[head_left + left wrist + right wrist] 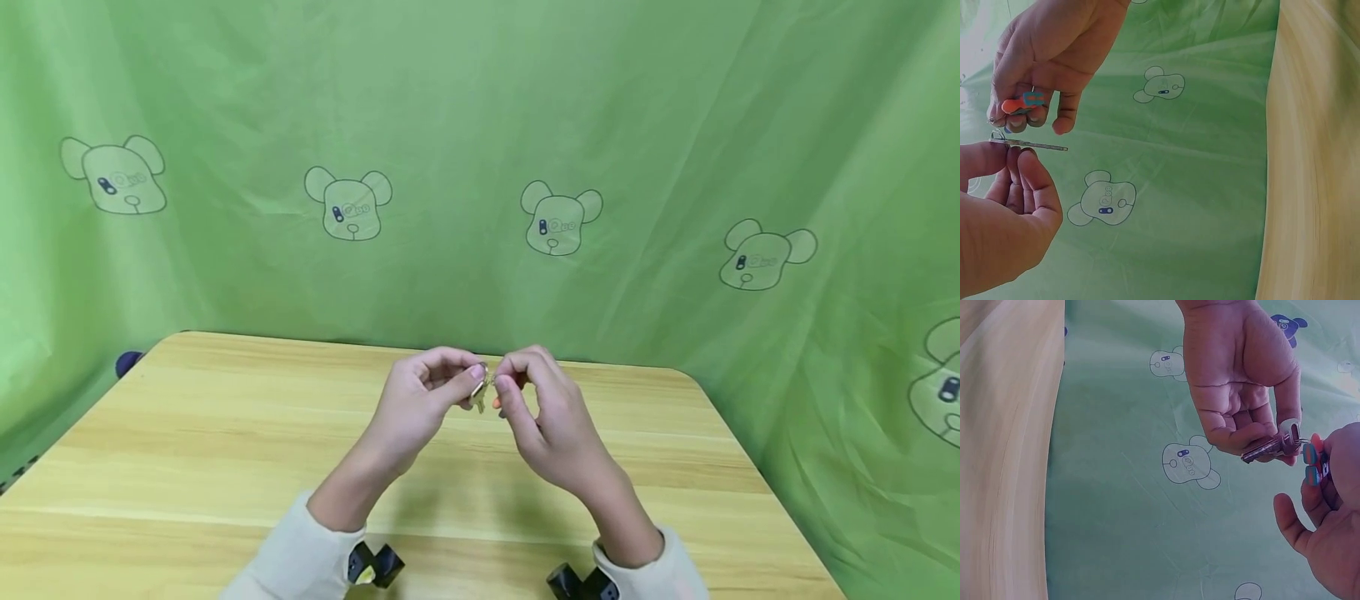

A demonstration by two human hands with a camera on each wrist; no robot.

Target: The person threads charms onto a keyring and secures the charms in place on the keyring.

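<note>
My left hand [412, 404] pinches a metal key [481, 402] by its head between thumb and fingers, over the table. In the right wrist view the key [1266, 449] shows its toothed blade pointing away from the grip. Close beside it, my right hand [551, 412] pinches a small keychain with thumb and forefinger. The keychain's orange and teal charm [1030, 100] hangs by the right fingers in the left wrist view. A thin metal ring [997, 134] lies at the key's head, between the two hands; whether it joins key and charm is too small to tell.
The wooden table [225, 433] with rounded far corners spreads below both hands. Green curtain cloth [465, 100] printed with bear heads hangs behind it and along the sides. A dark round object [128, 363] shows past the table's far left corner.
</note>
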